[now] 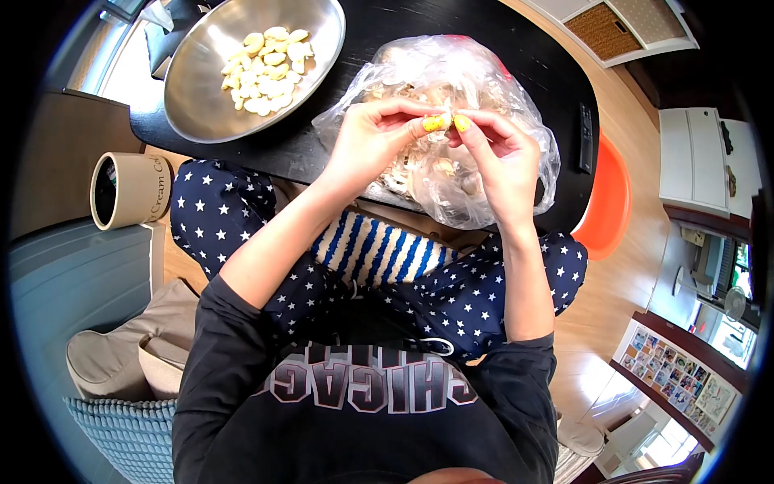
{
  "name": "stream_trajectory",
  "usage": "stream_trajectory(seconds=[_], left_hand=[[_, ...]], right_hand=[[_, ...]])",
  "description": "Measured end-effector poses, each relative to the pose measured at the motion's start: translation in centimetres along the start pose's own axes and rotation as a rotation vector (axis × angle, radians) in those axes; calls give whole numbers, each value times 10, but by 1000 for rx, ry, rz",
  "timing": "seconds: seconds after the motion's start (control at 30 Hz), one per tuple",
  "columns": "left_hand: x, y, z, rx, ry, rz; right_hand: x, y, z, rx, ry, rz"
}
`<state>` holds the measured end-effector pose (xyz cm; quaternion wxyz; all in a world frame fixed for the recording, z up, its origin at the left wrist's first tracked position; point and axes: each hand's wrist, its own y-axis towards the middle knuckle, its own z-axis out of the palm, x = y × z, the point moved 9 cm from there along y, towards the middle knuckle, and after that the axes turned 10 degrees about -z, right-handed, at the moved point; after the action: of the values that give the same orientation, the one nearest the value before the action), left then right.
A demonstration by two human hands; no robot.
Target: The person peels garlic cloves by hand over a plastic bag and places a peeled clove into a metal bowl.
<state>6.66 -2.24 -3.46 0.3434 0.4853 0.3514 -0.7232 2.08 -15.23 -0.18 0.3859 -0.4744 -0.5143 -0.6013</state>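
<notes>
Both my hands meet over a clear plastic bag (516,97) that lies open on the black table and holds pale, papery skins and garlic. My left hand (383,133) and my right hand (496,145) each pinch a small whitish piece (448,119) between thumb and fingertips, yellow nails touching it; it looks like a garlic clove, partly hidden by the fingers. To the left, a wide steel bowl (189,101) holds several peeled garlic cloves (270,68).
The black table (371,20) has a curved edge near my knees. A dark remote (585,137) lies at its right side. An orange chair (610,202) stands beyond that edge. At the left is a beige bin (141,189). A striped cloth (379,250) is on my lap.
</notes>
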Motion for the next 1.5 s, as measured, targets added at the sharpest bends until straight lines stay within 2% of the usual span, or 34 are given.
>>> stream_trajectory(seconds=[0.1, 0.4, 0.47, 0.7, 0.8, 0.87, 0.9, 0.97, 1.2, 1.27, 1.5], left_hand=[[1, 1, -2, 8, -19, -41], [-11, -1, 0, 37, 114, 82], [-15, -2, 0, 22, 231, 111], [-18, -4, 3, 33, 269, 155], [-10, -2, 5, 62, 147, 98], [11, 2, 5, 71, -150, -92], [15, 3, 3, 71, -150, -91], [21, 5, 6, 162, -367, -116], [14, 0, 10, 188, -331, -106], [16, 1, 10, 164, -232, -129], [18, -1, 9, 121, -144, -165]], right_hand=[[4, 2, 3, 29, 18, -5], [5, 0, 3, 60, -3, -16], [5, -1, 4, 53, 1, -38], [0, -4, 0, 11, -73, -68], [-3, -3, -1, -28, 11, -37], [-3, -2, 0, -45, 68, -35], [-2, -2, -1, -50, 80, -33], [0, -2, 0, -53, 92, -29], [11, 2, 0, -22, 86, -103], [12, 2, 1, -11, 87, -108], [1, -1, 0, -19, 51, -8]])
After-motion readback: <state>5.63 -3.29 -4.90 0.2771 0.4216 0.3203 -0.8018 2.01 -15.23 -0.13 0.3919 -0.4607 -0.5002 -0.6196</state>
